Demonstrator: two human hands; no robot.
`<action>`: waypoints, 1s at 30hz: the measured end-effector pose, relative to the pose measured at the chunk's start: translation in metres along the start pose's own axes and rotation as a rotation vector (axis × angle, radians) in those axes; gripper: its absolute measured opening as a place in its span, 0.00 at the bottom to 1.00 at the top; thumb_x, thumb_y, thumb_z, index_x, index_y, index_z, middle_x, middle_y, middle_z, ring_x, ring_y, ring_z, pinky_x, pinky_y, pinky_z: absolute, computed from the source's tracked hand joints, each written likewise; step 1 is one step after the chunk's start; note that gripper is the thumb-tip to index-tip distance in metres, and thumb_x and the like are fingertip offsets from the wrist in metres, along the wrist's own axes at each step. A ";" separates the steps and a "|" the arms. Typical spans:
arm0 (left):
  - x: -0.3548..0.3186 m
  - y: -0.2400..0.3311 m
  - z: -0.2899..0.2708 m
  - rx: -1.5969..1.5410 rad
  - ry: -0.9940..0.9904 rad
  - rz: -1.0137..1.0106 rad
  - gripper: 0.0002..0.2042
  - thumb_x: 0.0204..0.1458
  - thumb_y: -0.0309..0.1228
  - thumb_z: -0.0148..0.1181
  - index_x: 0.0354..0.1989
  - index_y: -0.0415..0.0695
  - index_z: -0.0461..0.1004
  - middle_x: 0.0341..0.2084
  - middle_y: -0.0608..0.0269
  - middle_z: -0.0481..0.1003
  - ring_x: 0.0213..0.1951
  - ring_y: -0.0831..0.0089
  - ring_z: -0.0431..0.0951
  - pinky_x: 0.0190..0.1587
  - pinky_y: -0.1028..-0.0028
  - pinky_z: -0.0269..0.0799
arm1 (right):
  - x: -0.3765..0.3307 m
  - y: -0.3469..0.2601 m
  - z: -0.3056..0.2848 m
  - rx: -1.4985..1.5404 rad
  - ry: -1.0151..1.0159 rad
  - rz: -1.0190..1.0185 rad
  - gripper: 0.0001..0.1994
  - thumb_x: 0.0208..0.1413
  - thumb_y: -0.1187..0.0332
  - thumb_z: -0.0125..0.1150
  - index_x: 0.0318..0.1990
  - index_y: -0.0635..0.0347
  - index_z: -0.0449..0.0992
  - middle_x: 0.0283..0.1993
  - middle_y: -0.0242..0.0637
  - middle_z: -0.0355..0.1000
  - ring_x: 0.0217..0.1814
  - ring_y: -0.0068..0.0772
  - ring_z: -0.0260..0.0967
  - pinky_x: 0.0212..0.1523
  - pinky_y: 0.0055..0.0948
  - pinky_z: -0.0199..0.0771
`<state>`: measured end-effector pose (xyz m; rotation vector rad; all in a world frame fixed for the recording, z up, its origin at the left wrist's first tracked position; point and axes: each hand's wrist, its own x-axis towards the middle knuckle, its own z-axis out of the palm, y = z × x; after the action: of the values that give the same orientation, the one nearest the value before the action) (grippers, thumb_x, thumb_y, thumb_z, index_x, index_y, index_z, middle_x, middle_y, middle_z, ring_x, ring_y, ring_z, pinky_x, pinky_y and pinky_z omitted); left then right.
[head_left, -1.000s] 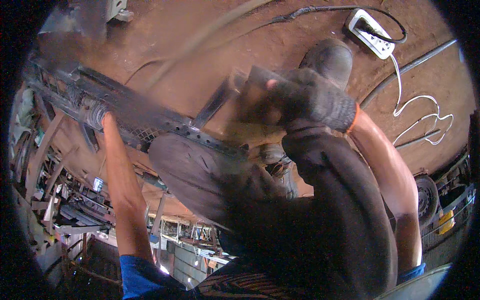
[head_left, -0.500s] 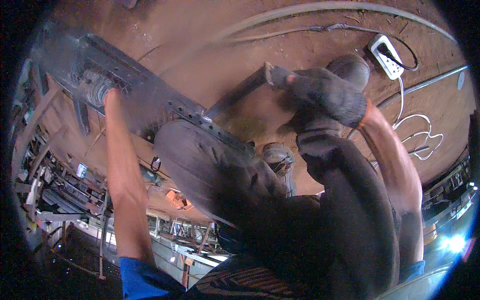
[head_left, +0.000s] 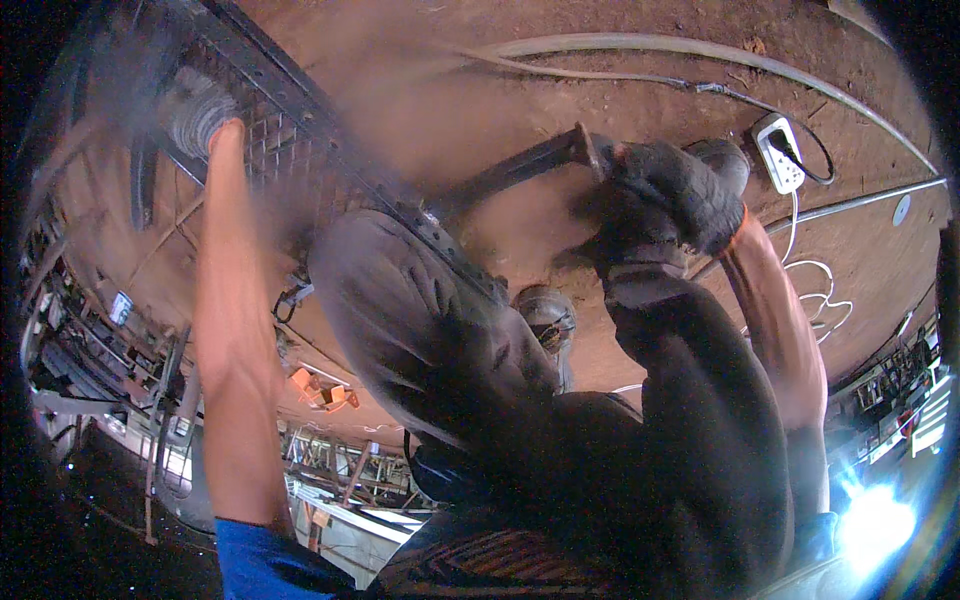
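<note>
A dark metal frame (head_left: 345, 165) with a row of holes and a wire grid (head_left: 275, 145) runs diagonally from the upper left to my knee. My left hand (head_left: 200, 110), in a grey knitted glove, is at its upper left part; haze and blur hide the fingers. From the frame's edge a metal leg (head_left: 515, 170) sticks out to the right, with a small plate at its end. My right hand (head_left: 680, 195), in a dark glove, is closed at that end, partly hiding what it grips.
My bent legs (head_left: 420, 300) fill the middle, and a shoe (head_left: 548, 315) stands on the brown dirt floor. A white power strip (head_left: 778, 152) with a black plug, a pale hose (head_left: 640, 42) and a metal rod (head_left: 850, 207) lie on the right. Orange pieces (head_left: 322, 390) lie behind my left arm.
The frame has tilted more steeply, and its leg end has shifted right along with my right hand. My left hand has moved up in the picture. The view has shifted too.
</note>
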<state>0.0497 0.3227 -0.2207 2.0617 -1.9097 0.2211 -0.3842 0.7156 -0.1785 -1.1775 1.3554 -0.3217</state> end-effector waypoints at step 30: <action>0.021 -0.025 0.004 0.161 -0.007 0.072 0.30 0.66 0.53 0.39 0.55 0.38 0.74 0.55 0.38 0.73 0.59 0.44 0.70 0.63 0.59 0.63 | 0.001 -0.061 0.014 0.701 0.071 0.498 0.23 0.66 0.50 0.55 0.52 0.63 0.78 0.43 0.34 0.76 0.44 0.26 0.69 0.49 0.28 0.70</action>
<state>0.0756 0.3034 -0.2204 2.0977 -2.0327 0.3972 -0.3457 0.6940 -0.1340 -0.2390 1.3818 -0.4300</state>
